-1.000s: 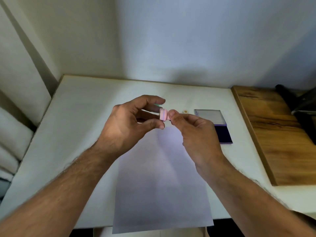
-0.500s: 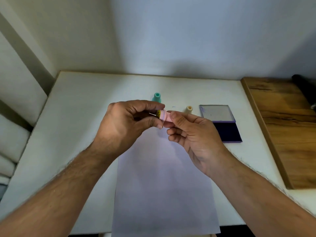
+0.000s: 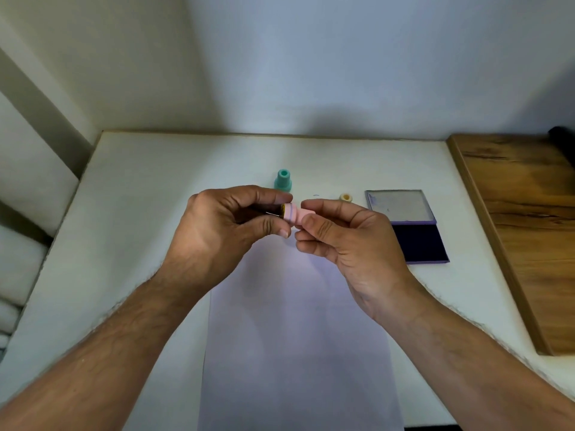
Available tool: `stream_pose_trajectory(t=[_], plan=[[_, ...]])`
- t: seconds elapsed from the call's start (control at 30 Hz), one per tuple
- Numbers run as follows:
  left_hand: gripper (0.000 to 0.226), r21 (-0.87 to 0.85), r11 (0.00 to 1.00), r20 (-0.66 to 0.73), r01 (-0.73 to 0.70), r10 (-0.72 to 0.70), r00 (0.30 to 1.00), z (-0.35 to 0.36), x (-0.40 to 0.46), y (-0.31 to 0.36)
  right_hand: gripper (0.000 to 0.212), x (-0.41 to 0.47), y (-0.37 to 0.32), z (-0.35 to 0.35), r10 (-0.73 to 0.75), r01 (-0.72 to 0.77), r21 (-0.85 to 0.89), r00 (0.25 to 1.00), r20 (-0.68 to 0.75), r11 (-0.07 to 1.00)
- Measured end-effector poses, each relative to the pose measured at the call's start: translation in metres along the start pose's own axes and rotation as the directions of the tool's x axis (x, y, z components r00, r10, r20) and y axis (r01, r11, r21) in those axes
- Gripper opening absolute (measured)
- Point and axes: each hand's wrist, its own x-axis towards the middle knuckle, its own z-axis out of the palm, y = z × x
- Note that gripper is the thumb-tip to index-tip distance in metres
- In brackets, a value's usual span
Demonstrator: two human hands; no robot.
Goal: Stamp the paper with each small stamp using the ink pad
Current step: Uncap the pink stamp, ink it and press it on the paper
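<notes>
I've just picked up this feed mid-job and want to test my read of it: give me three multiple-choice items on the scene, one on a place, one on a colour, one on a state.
1. Where does the teal stamp stand?
A. on the table beyond the hands
B. on the ink pad
C. on the wooden board

2. What colour is the stamp held between the hands?
A. teal
B. pink
C. black

3. How is the ink pad?
A. shut
B. open, lid laid back
C. upside down

Answers:
1 A: it stands upright on the white table, past the left hand.
2 B: the pink stamp is pinched by the left hand and the right hand.
3 B: the dark pad is bare, with the lid lying behind it.
</notes>
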Motion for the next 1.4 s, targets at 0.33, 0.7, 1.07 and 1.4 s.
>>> stream_pose_trajectory(t=[0.33, 0.7, 1.07, 1.4], plan=[[0.031, -0.086, 0.995, 0.003, 0.047, -0.047, 0.999, -0.006, 0.002, 0.004, 0.026, -0.001, 0.000, 0.004, -0.180, 0.176, -0.168, 0.984, -0.006, 0.970], [0.025, 0.016, 0.996, -0.280, 0.087, -0.079, 0.957, -0.032, 0.016, -0.018, 0.020, 0.001, 0.004, 0.001, -0.192, 0.183, -0.112, 0.979, -0.072, 0.977], [0.021, 0.511, 0.816, -0.384, 0.269, -0.063, 0.921, -0.033, 0.015, -0.039, 0.019, 0.002, 0.006, 0.000, -0.191, 0.187, -0.073, 0.980, -0.048, 0.980], [0.026, 0.721, 0.681, -0.227, 0.132, 0.052, 0.973, -0.035, 0.015, -0.053, 0.019, -0.002, 0.005, 0.004, -0.032, -0.015, 0.240, 0.982, 0.187, 0.971]])
